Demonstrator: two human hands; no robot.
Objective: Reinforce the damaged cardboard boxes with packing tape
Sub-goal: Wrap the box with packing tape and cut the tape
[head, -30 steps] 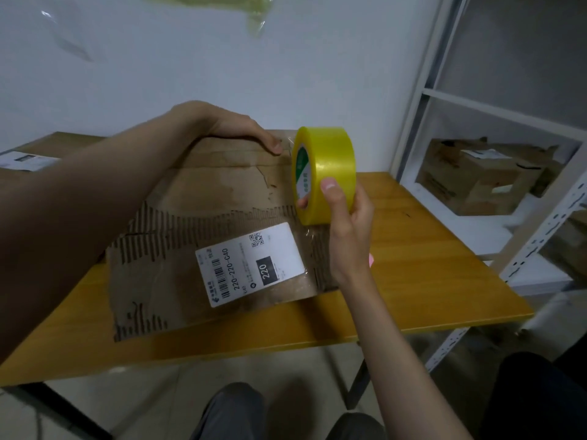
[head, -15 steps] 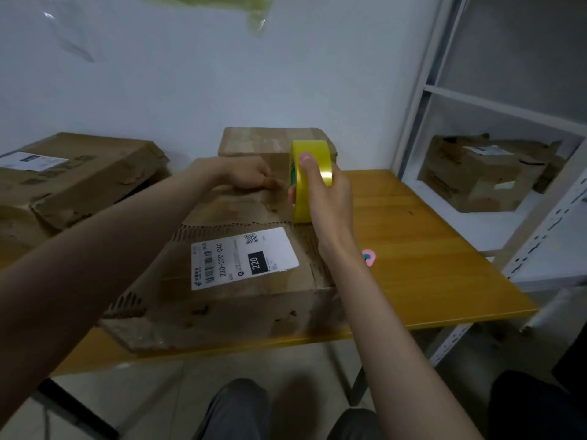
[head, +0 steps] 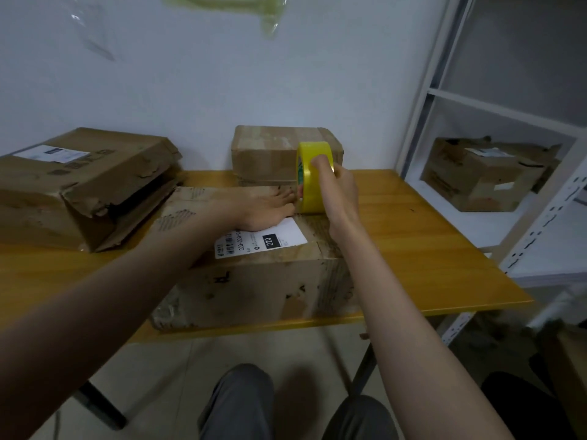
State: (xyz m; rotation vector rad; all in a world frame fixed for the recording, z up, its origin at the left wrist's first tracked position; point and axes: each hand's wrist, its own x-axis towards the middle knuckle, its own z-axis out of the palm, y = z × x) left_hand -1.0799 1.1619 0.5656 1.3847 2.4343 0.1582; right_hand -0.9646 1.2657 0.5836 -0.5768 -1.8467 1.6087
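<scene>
A worn cardboard box (head: 254, 287) with a white shipping label (head: 279, 238) lies flat on the wooden table (head: 413, 249) in front of me. My left hand (head: 270, 209) rests flat on the box top, fingers straight, pressing near its far edge. My right hand (head: 336, 185) grips a yellow roll of packing tape (head: 309, 179), held upright on edge against the box top right next to my left fingertips.
A torn, crushed box (head: 82, 185) sits at the table's left. A smaller box (head: 270, 154) stands against the wall behind the roll. Another battered box (head: 482, 176) sits in the white metal shelf (head: 540, 217) on the right. Strips of tape (head: 266, 7) hang on the wall above.
The box has been lowered from tilted up to lying flat on the table. My left hand moved from its upper edge to pressing on top. The roll came down against the box.
</scene>
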